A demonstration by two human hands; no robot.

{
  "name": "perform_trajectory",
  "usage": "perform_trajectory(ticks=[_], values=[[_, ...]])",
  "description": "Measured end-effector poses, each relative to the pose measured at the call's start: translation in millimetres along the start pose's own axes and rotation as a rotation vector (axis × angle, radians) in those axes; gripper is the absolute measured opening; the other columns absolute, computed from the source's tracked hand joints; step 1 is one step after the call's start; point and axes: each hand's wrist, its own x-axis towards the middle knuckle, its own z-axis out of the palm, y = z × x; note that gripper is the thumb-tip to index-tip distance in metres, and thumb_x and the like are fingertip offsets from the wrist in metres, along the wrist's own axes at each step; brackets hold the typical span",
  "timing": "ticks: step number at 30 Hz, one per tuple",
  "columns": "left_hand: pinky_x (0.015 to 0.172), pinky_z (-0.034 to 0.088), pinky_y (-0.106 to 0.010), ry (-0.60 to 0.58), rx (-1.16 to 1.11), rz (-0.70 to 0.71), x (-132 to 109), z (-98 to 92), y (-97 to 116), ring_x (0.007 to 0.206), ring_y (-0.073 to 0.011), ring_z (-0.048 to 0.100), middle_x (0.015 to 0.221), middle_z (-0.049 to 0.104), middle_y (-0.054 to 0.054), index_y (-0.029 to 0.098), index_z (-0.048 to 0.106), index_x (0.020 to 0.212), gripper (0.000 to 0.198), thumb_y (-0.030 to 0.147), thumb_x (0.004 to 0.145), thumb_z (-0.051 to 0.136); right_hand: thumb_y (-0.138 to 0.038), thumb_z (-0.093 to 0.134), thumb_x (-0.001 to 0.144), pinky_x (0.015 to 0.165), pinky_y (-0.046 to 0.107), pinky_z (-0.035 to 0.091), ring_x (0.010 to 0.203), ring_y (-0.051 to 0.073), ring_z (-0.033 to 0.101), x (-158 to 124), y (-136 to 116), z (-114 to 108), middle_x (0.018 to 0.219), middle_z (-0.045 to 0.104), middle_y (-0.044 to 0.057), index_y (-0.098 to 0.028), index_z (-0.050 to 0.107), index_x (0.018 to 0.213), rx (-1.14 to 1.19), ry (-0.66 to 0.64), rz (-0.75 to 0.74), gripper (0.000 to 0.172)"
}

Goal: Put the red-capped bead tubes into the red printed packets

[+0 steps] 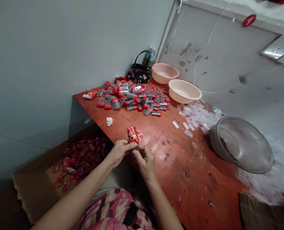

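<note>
My left hand [119, 150] and my right hand [143, 158] meet over the near edge of the red table [180, 159]. Both pinch a small red printed packet [133, 135] that sticks up between the fingertips. Fingers of both hands are closed on it. Farther back on the table lies a heap of red-capped clear tubes with dark contents [134, 97]. One more red packet [89, 94] lies flat at the table's far left corner.
A cardboard box of red packets [77, 161] stands left, below the table. Two pink basins [183, 90] sit at the back, by a black handbag [139, 72]. Empty clear tubes [196, 116] and a tilted metal bowl [242, 145] lie right. A white scrap [109, 121] rests mid-table.
</note>
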Motion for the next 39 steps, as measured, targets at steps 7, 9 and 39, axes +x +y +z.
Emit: perform_trajectory(ticks=[7,9,39], values=[[0.052,0.044,-0.027,0.035,-0.091,0.07,-5,3.7,-8,0.048,-0.0129,0.054,0.058,0.062,-0.004,0.008,0.065,0.074,0.02,0.027,0.067,0.064,-0.033,0.059,0.073,0.028,0.015,0.027,0.027,0.005,0.038,4,7,4,0.041,0.05,-0.007,-0.017,0.05,0.072,0.34,-0.123,0.228,0.018],[0.053,0.045,-0.028,-0.011,-0.12,0.038,-5,3.1,-7,0.049,-0.0138,0.055,0.061,0.064,-0.006,0.008,0.065,0.078,0.022,0.027,0.068,0.063,-0.032,0.06,0.072,0.029,0.014,0.027,0.028,0.005,0.038,4,7,3,0.042,0.05,-0.007,-0.017,0.05,0.071,0.35,-0.122,0.232,0.019],[0.048,0.043,-0.026,0.056,-0.154,0.016,-15,5.9,-4,0.054,-0.014,0.056,0.067,0.064,-0.006,0.01,0.064,0.074,0.023,0.032,0.069,0.061,-0.028,0.063,0.071,0.053,0.022,0.05,0.056,0.011,0.059,-11,4,6,0.069,0.062,-0.001,-0.018,0.059,0.089,0.379,-0.064,0.184,0.022]])
